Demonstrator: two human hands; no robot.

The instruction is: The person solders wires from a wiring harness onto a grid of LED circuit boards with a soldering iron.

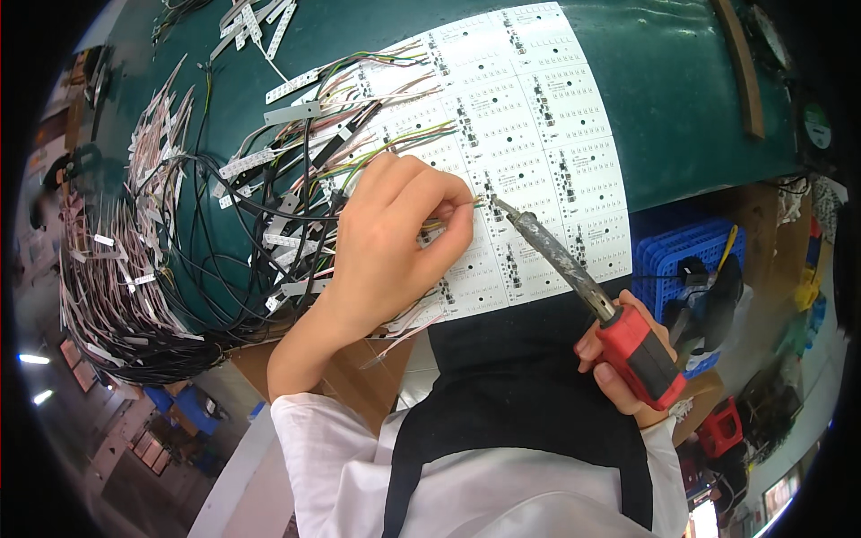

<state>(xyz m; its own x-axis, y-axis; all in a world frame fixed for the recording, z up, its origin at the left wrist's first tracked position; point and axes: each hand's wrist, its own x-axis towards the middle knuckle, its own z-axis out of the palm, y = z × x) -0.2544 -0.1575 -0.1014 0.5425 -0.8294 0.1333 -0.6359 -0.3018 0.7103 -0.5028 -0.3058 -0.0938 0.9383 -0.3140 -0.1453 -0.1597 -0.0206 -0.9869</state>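
My left hand (377, 242) is over the white panel of circuit boards (556, 40), thumb and forefinger pinched on a thin wire (478, 203). The wire's end reaches a board near the panel's middle. In my right hand (617, 386), a soldering iron (547, 244) with a red and black handle slants up to the left. Its tip is at the small dark parts by the wire's end; whether it touches them I cannot tell. Several coloured wires (421, 136) lie across the panel's left boards, some of them hidden under my left hand.
Black cables and white LED strips (247, 164) lie tangled left of the panel on the green table (682, 99). A thick bundle of wires (99, 305) hangs over the left edge. At right are a wooden bar (740, 72) and, lower down, a blue plastic crate (659, 269).
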